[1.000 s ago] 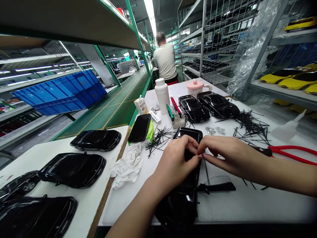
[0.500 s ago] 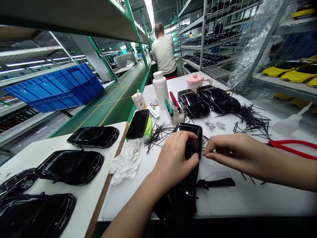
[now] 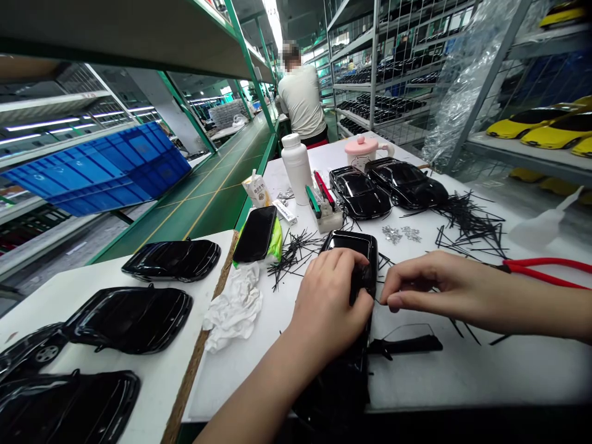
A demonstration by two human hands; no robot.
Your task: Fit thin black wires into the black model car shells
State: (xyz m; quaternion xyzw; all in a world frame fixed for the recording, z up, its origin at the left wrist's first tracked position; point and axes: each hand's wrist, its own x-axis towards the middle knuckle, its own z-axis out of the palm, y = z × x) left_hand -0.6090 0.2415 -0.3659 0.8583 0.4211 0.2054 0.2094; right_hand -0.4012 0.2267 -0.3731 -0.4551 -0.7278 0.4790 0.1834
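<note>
"Where's the light from?"
"A white strip lamp (image 3: 274, 24) overhead, glaring; thinner tubes (image 3: 44, 124) glow at left."
"Reflections?"
"Highlights on the glossy black car (image 3: 354, 364) in hand, glints on the plastic wrap (image 3: 476, 68)."
"Dim parts?"
"The shelf underside (image 3: 115, 37). Edges look stretched; the far aisle is soft."

A: Head view: taken from where?
B: Worn on the head, above and behind the left hand (image 3: 326, 293) and right hand (image 3: 430, 280); faces forward, down across the table (image 3: 425, 385).
A: Range?
B: Close on the forearms (image 3: 531, 311), entering from bottom and right edges. Person in pale shirt (image 3: 303, 102): far, upper centre.
</note>
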